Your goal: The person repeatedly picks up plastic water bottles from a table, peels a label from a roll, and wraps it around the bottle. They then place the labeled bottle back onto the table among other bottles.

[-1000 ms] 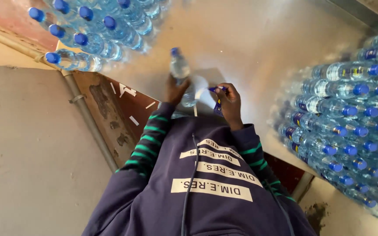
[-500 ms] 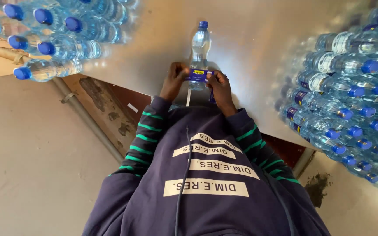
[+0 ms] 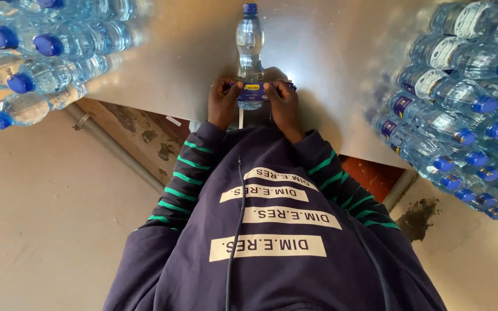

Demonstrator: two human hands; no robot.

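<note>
Centrally, a clear plastic water bottle (image 3: 250, 52) lies on its side on the grey metal tabletop (image 3: 329, 69), its long axis running straight away from the person, the blue cap pointing to the far edge and the base toward the body. Both hands meet at the lower part of the bottle: the left hand (image 3: 223, 103) has its fingers closed on the left end of a blue label (image 3: 252, 93), and the right hand (image 3: 283, 103) has its fingers closed on the right end, the label drawn across the bottle between them. To the person's left, a stack of capped bottles (image 3: 47, 52) lies with blue caps facing outward; to the right, a larger stack of labelled bottles (image 3: 468, 109) lies likewise. Striped sleeves (image 3: 187, 173) of a dark hooded top fill the foreground.
</note>
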